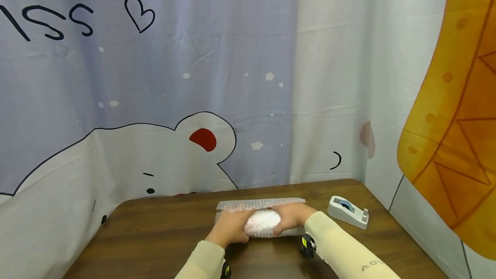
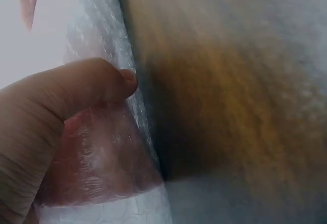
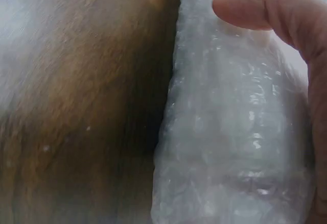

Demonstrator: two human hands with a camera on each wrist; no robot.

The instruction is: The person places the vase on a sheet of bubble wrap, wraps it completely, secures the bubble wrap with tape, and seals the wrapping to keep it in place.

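Note:
A bundle of clear bubble wrap (image 1: 260, 204) lies crosswise on the wooden table, folded around something white whose kind I cannot tell. My left hand (image 1: 231, 227) grips its left part. In the left wrist view the left thumb (image 2: 97, 83) presses on the near edge of the plastic, and reddish fingers show blurred through it. On the right part, my right hand (image 1: 291, 216) holds the bundle, its thumb on the near side. The right wrist view shows the bubble wrap (image 3: 219, 117) rounded along its edge. Fingers on the far side are mostly hidden.
A white tape dispenser (image 1: 348, 212) with a blue core stands to the right of the bundle, near the right forearm. Brown wood of the table (image 1: 162, 227) extends left of the hands. A printed curtain (image 1: 263, 98) hangs behind the table and along its sides.

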